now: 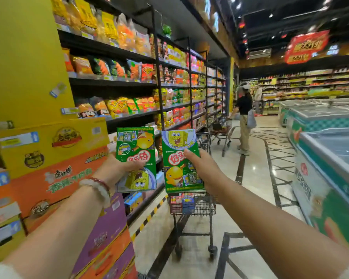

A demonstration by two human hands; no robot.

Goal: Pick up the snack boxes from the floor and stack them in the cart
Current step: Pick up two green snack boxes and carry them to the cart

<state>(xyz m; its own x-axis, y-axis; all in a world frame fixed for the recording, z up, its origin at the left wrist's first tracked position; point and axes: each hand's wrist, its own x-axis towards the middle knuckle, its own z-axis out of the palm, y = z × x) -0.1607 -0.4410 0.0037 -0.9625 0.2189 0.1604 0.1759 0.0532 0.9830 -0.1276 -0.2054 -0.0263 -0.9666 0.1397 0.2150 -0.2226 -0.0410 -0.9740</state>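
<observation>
So both hands are gripping boxes mid-frame: left hand (120, 168) holding one flat green cartoon-printed snack box (136, 158), right hand (201, 168) pinching another green cardboard snack box (180, 164), both hanging above the wire shopping cart (197, 206).

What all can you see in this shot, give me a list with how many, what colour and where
Snack boxes: two, green; left box in the left hand, right box in the right hand, both held up over the cart.
Cart: one, wire, on the floor ahead, boxes inside.
Cartons: many, yellow, orange and purple, stacked at left.
Shelves: long black run at left, full of snack bags.
Freezers: several, green and white, along the right.
Shopper: one, black top, far down the aisle with a second cart.
Banner: one, red, hanging upper right.
Bracelets: white beads and red, on the left wrist.
Left hand: grips left box.
Right hand: grips right box.
</observation>
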